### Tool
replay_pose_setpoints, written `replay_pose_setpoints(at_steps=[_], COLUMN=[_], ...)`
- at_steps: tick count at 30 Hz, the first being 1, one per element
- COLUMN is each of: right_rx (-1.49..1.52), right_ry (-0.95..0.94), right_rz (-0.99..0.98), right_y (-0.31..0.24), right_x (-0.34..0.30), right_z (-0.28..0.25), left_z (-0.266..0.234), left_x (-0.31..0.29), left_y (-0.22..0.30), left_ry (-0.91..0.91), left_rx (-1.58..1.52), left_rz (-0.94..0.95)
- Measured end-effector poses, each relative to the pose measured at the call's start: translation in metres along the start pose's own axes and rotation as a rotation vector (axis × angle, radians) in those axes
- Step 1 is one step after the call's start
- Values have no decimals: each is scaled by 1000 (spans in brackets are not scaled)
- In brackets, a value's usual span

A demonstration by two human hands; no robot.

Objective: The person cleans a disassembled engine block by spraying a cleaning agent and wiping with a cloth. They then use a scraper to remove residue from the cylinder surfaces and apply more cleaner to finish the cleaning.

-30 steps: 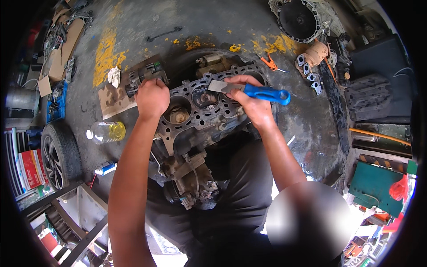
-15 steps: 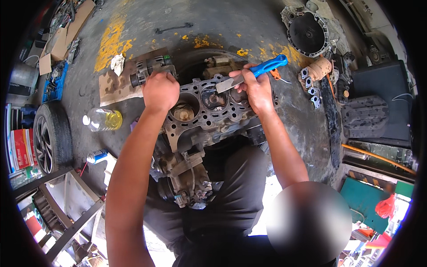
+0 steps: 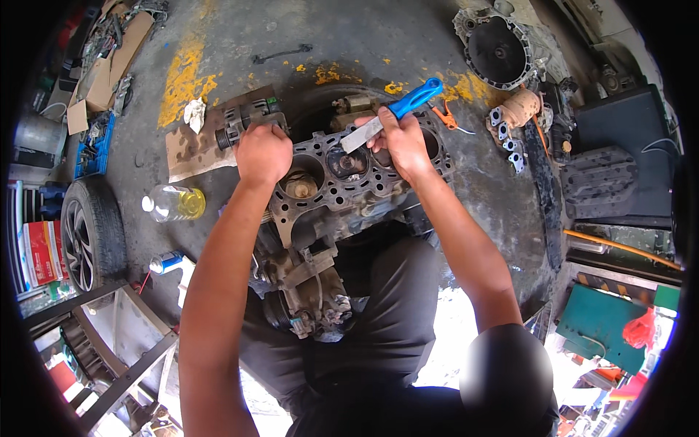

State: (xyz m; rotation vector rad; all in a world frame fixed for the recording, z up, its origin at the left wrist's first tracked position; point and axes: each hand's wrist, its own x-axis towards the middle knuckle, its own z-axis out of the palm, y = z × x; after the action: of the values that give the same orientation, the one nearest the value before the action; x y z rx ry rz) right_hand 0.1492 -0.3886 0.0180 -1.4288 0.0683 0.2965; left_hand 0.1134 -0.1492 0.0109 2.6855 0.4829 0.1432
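An engine block (image 3: 337,191) lies in front of me with its flat top face and round bores turned up. In my right hand (image 3: 402,148) is a scraper (image 3: 362,135) with a wide flat metal blade and a blue handle (image 3: 416,99). Its handle points away to the right, and the blade's tip is over the rim of the second bore from the left, where a dark piston top (image 3: 348,163) shows. My left hand (image 3: 265,153) is closed at the block's far left corner, its fingertips hidden. Inside the leftmost bore sits a lighter piston top (image 3: 301,188).
An alternator (image 3: 247,120) rests on stained cardboard (image 3: 191,154) beyond my left hand. To the left are a bottle of yellow liquid (image 3: 175,203), a spray can (image 3: 167,262) and a wheel (image 3: 90,237). A bell housing (image 3: 499,52) and a manifold (image 3: 518,115) lie at the right.
My right hand and the scraper have moved left and slightly nearer, bringing the blade to the second bore's far left rim. My left hand stays at the block's corner.
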Motion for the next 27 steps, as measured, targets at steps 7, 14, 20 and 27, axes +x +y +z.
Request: replay_pose_setpoints(at_steps=[7, 14, 20, 27], right_rx=[-7, -35, 34, -36], right_ry=[102, -6, 59, -29], right_rz=[-85, -36, -72, -6], right_y=[6, 4, 7, 2], right_x=[-2, 0, 2, 1], right_z=[-4, 10, -4, 9], left_z=[3, 0, 4, 0], left_x=[1, -1, 0, 1], left_y=[-2, -1, -1, 1], left_ry=[8, 10, 31, -46], left_rx=[-17, -5, -16, 7], left_rz=[0, 5, 19, -21])
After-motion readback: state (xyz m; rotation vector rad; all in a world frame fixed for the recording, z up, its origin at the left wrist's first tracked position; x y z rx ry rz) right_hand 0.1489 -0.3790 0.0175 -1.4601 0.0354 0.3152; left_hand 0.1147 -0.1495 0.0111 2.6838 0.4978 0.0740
